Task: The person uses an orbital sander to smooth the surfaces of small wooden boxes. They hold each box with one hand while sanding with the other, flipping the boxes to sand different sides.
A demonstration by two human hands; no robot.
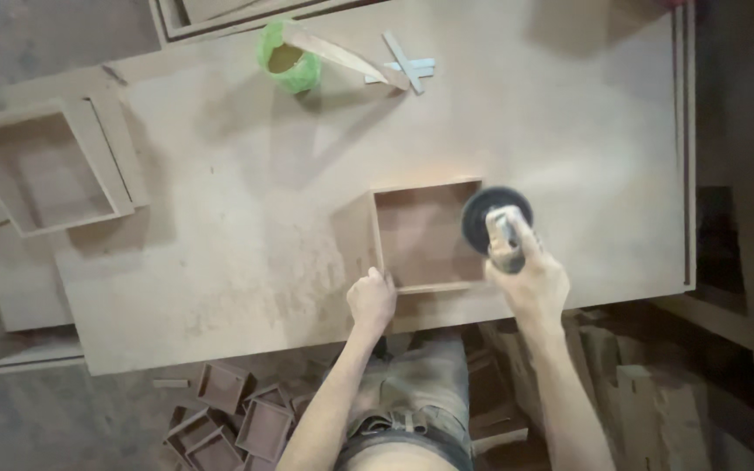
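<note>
A small open wooden box (425, 234) lies on a large brown board tabletop (220, 244) near its front edge. My left hand (370, 299) grips the box's near left corner. My right hand (530, 279) holds a power sander with a round black disc (495, 220), and the disc rests against the box's right side wall.
A larger open wooden box (45, 166) lies at the table's left. At the back stand a green cup (288, 59) holding a wooden stick and some crossed wood strips (403, 66). Several small wooden boxes (237, 419) are piled on the floor below. Wooden parts stand at the right.
</note>
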